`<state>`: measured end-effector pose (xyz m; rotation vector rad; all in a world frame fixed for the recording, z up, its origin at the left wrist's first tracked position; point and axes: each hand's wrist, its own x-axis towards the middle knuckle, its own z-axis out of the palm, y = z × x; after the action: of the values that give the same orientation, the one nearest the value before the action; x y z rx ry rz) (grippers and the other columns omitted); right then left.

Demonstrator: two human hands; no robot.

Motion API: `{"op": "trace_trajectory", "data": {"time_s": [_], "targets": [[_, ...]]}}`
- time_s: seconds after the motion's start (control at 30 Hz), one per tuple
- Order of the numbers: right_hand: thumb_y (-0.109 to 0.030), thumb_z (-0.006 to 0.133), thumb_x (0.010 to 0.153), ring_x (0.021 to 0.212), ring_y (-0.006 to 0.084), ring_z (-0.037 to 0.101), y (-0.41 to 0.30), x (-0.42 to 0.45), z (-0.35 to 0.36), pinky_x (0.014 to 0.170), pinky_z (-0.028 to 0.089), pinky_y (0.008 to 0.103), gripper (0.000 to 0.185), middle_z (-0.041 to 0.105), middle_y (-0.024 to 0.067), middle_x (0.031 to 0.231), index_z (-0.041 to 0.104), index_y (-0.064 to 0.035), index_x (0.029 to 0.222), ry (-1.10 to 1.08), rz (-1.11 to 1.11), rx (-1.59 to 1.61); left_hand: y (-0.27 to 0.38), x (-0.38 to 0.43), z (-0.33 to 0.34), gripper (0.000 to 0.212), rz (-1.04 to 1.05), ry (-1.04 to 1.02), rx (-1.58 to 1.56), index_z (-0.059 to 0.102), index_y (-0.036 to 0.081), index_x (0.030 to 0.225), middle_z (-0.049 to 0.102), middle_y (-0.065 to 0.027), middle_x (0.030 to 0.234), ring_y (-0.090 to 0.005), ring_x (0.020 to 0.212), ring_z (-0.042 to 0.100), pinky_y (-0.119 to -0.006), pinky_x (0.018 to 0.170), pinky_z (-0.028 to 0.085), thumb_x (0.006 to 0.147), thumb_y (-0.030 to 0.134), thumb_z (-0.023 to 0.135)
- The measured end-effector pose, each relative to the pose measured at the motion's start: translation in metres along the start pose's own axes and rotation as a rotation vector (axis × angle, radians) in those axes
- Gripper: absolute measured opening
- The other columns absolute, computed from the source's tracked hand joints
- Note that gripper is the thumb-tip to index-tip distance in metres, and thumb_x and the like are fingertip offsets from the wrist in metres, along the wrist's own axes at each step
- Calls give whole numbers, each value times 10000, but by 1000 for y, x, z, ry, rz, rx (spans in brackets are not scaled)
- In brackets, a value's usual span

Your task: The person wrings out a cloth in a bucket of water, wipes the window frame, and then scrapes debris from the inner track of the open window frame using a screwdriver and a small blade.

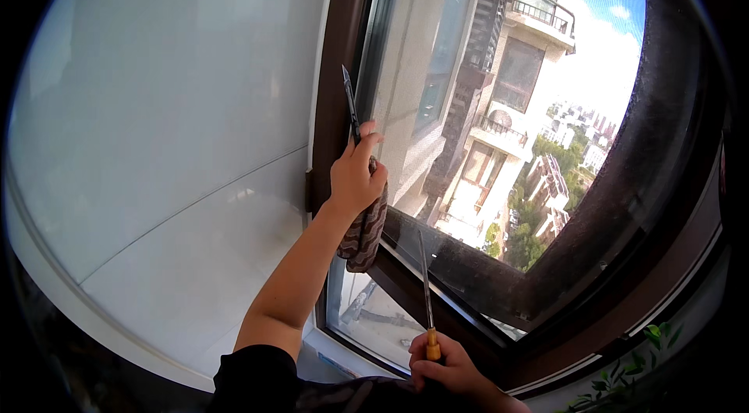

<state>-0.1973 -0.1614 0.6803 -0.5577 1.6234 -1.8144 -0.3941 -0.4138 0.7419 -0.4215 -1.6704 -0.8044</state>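
Note:
My left hand [358,176] is raised against the brown window frame [345,20]. It grips a dark, slim knife [350,98] whose pointed metal blade is directed upward along the frame. A brown cloth with a wavy pattern [367,231], folded or rolled up, hangs from the same hand. Lower down, my right hand [445,360] is closed around the yellowish handle of a screwdriver [426,284]. Its long thin metal shaft points up in front of the lower window frame; the exact tip is hard to make out.
White wall panels [175,61] border the window on the left. A fine mesh screen [404,120] covers the window opening, with apartment buildings [521,73] far outside. Below is a lower glass pane [380,313]. Green leaves [655,337] stand at the lower right.

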Motion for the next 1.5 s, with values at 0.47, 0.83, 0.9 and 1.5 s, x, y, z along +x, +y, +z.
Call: {"op": "trace_trajectory", "data": {"time_s": [0.47, 0.83, 0.9, 1.5], "targets": [[-69, 578, 851, 549, 130, 532, 13, 2, 2, 508, 460, 264, 278, 508, 59, 709, 435, -20, 1084, -108, -298, -241, 30, -49, -14, 369, -90, -70, -101, 576, 80, 1032, 569, -128, 1169, -299, 771, 611, -326, 664, 488, 667, 45, 533], [-69, 602, 838, 561, 103, 530, 17, -33, -12, 508, 443, 239, 266, 538, 48, 718, 472, -28, 1067, 11, -429, -431, 63, -126, -25, 261, -335, -213, -171, 625, 48, 949, 634, -93, 749, -237, 718, 628, -314, 665, 493, 704, 77, 541], [-64, 624, 821, 584, 99, 536, -2, -55, -14, 519, 429, 239, 246, 551, 50, 738, 505, -29, 1034, -27, -532, -481, 77, -134, -27, 249, -396, -187, -175, 628, 43, 943, 635, -91, 746, -226, 716, 629, -310, 671, 493, 709, 80, 549], [-61, 547, 878, 731, 79, 535, -20, -141, -134, 614, 452, 216, 544, 582, 45, 924, 324, -14, 1372, 794, -803, -388, 230, -184, -6, 387, -538, -219, -223, 597, 17, 1095, 618, -37, 714, -91, 643, 573, -229, 630, 465, 733, 126, 682]]}}
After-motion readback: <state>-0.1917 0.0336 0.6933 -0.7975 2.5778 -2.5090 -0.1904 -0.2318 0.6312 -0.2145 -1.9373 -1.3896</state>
